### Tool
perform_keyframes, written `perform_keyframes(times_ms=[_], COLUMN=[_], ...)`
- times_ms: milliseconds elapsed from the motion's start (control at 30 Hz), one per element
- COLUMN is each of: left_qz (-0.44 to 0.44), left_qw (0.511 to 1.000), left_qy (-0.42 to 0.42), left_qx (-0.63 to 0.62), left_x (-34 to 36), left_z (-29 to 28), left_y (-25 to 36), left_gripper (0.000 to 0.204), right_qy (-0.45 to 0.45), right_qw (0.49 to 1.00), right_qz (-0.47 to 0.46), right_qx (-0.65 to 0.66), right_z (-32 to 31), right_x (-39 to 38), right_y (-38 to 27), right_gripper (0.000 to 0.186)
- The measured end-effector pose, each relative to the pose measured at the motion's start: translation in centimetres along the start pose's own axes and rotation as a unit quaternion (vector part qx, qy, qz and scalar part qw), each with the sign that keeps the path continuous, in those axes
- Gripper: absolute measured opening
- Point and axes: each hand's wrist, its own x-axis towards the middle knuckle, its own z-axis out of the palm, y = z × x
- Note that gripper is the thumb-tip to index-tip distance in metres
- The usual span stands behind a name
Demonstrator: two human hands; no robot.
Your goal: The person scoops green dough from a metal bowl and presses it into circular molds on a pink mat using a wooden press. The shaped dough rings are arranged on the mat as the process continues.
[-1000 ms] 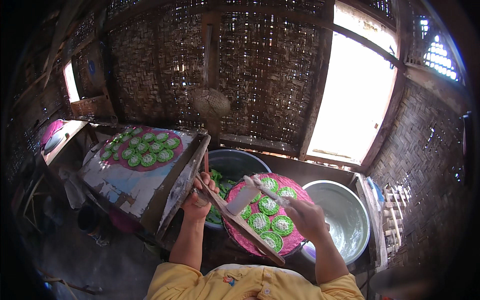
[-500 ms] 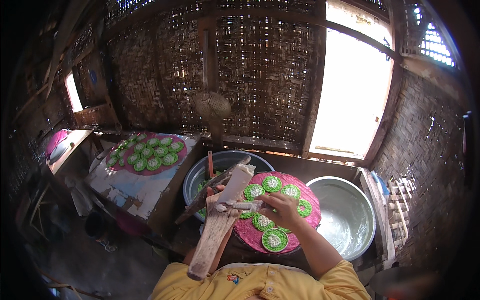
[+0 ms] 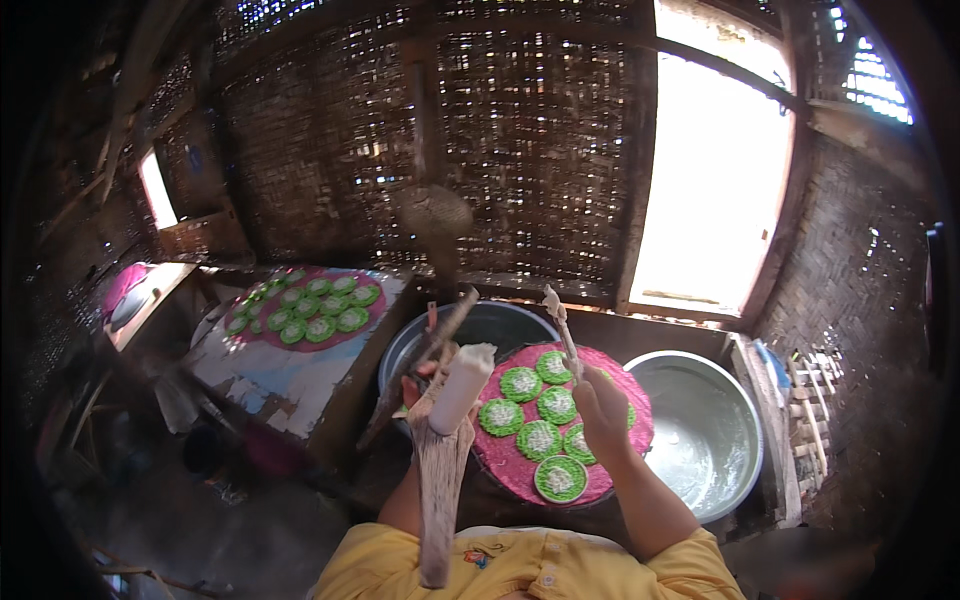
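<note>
My left hand [image 3: 413,388] is closed around a long wooden press-like tool [image 3: 442,500], its handle pointing down toward my shirt. A white cylinder [image 3: 463,392] with crumbly white dough at its upper end rests against the tool; whether it is part of it I cannot tell. My right hand [image 3: 603,412] grips a short stick [image 3: 566,340] smeared with white dough, held upright above a round pink tray [image 3: 495,460]. On that tray lie several green lacy dough rounds [image 3: 538,440] with white centres. The nearest round [image 3: 560,480] sits on a small pale-rimmed disc.
Left of the tray stands a grey basin [image 3: 520,330], partly hidden by the tool. To the right is a wide metal basin [image 3: 715,430] with whitish residue. Another pink tray [image 3: 365,325] of green rounds lies on a worn table [image 3: 290,390]. Woven bamboo walls [image 3: 320,140] surround a bright doorway.
My right hand has drawn the stick away from the white cylinder, to the right, and turned it upright. The wooden tool's handle has swung to a more vertical position in my left hand.
</note>
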Motion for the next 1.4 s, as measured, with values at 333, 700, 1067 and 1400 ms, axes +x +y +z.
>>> perform_keyframes(times_ms=[333, 700, 1067, 1400], left_qz=[0.086, 0.068, 0.023, 0.058], left_qw=[0.844, 0.805, 0.802, 0.338], left_qy=[-0.469, -0.510, -0.483, -0.109], left_qx=[0.245, 0.297, 0.351, 0.933], left_x=[0.7, 0.0, 1.2, -1.9], left_z=[12.6, 13.8, 12.3, 14.4], left_y=[5.5, 5.9, 9.2, 9.5], left_gripper=[0.023, 0.019, 0.019, 0.035], right_qy=[-0.396, -0.403, -0.416, -0.308], right_qw=[0.890, 0.914, 0.909, 0.931], right_qz=[0.213, -0.053, 0.005, -0.084], right_qx=[0.079, -0.011, -0.008, -0.175], right_z=[3.0, 5.6, 5.8, 0.4], right_x=[-5.9, -6.0, -3.2, 1.8], right_y=[-4.4, -5.1, -3.5, -5.5], right_gripper=[0.035, 0.042, 0.037, 0.040])
